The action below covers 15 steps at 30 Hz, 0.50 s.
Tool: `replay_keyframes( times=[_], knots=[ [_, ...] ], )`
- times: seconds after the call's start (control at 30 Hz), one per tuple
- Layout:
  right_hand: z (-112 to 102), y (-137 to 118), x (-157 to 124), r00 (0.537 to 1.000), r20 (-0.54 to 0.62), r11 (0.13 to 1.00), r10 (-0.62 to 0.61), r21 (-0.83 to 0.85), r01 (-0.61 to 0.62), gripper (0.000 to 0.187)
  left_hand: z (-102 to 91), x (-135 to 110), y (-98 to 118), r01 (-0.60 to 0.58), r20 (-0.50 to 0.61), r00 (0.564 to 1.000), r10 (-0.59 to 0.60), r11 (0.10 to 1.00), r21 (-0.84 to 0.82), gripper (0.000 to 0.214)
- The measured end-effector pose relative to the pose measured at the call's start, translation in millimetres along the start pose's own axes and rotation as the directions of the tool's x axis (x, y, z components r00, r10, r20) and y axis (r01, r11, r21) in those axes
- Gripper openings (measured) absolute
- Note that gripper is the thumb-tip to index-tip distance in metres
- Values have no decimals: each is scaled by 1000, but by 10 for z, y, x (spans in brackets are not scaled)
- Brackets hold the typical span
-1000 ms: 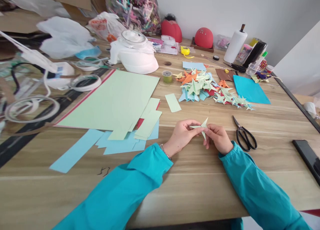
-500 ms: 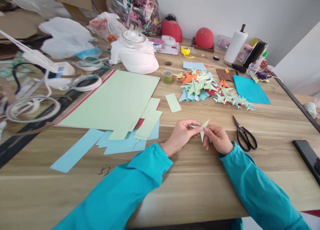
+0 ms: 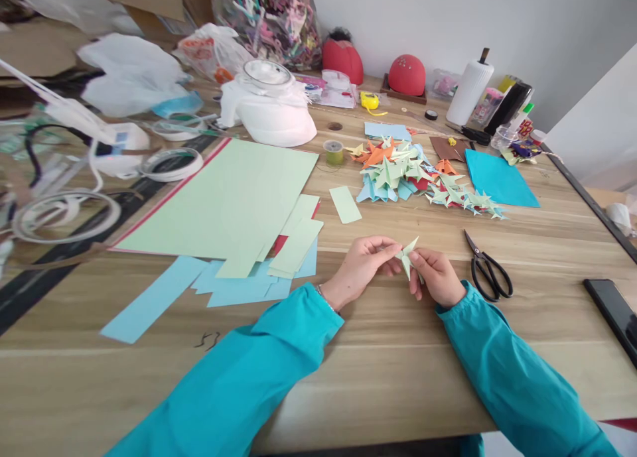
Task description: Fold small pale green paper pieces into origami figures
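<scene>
A small pale green folded paper star (image 3: pixel 407 258) with pointed arms is held just above the table between my two hands. My left hand (image 3: pixel 365 264) is closed, thumb and forefinger pinching its left arm. My right hand (image 3: pixel 435 274) is closed on its right side, and the fingers hide part of the paper. Black-handled scissors (image 3: pixel 488 271) lie right of my right hand, blades pointing away. Beyond my hands is a pile of similar folded paper pieces (image 3: pixel 393 168) in green, orange, blue and red. A single pale green paper strip (image 3: pixel 345 204) lies flat beyond my left hand.
To the left lie a large pale green sheet (image 3: pixel 223 198) and blue paper strips (image 3: pixel 154 298). A thread spool (image 3: pixel 333 153) stands behind. On the right are a phone (image 3: pixel 614 314) and a turquoise square (image 3: pixel 500 178). Red domes (image 3: pixel 407 75) and a white bundle (image 3: pixel 269 109) stand farther back.
The folded paper star has turned and tilted slightly between my fingers. My left fingertips have shifted a little off its middle toward the left arm; the rest stays put.
</scene>
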State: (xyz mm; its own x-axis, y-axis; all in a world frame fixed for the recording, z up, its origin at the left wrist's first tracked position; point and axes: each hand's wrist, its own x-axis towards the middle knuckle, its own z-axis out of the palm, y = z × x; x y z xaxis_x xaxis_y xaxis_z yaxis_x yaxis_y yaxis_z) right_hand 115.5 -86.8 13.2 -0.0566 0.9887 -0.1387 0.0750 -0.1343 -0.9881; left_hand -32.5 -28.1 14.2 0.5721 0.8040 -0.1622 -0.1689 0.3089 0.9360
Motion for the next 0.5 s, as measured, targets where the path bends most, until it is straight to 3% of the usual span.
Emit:
replay_keyframes(
  times=[0.5],
  knots=[
    [-7,21,20,999,-32,1000,5,29,-4,42,-3,-1,-37,-16,-55,998,11,997,-82,27]
  ],
)
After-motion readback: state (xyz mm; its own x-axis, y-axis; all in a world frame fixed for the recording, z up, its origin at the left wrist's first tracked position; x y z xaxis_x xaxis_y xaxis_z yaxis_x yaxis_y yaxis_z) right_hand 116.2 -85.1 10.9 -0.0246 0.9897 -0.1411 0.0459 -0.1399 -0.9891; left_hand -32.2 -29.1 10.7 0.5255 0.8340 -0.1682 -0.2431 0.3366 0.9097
